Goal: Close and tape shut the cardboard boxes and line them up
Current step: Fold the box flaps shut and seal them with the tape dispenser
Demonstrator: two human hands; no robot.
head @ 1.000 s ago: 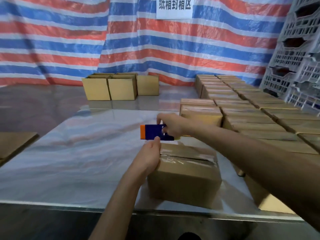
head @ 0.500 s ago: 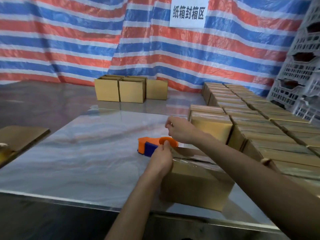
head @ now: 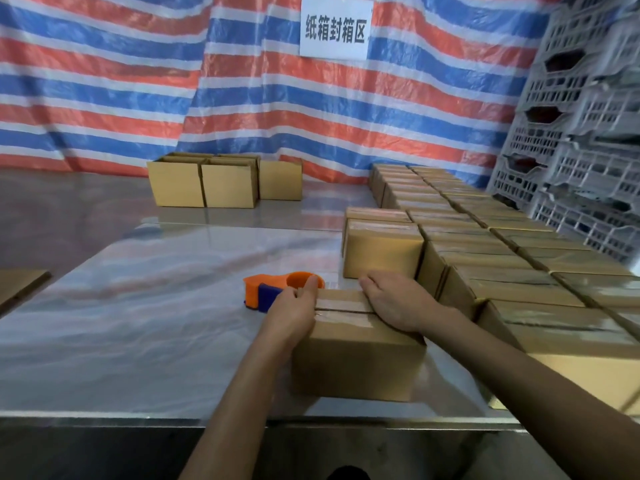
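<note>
A closed cardboard box (head: pixel 356 362) with clear tape along its top seam sits near the table's front edge. My left hand (head: pixel 294 310) lies against the box's left top edge, thumb up. My right hand (head: pixel 394 301) lies flat on the right part of the top, fingers straight. An orange and blue tape dispenser (head: pixel 273 291) rests on the table just left of and behind the box, held by neither hand. Rows of taped boxes (head: pixel 502 258) stand lined up on the right.
Three open boxes (head: pixel 204 183) stand at the back of the steel table (head: pixel 121 323). Stacked grey plastic crates (head: pixel 585 133) rise at the far right. A flat cardboard piece (head: pixel 20 284) lies at the left edge. A striped tarp hangs behind.
My right hand put the tape dispenser down on the table and moved onto the box top. My left hand stayed at the box's left end. The camera tilted up slightly.
</note>
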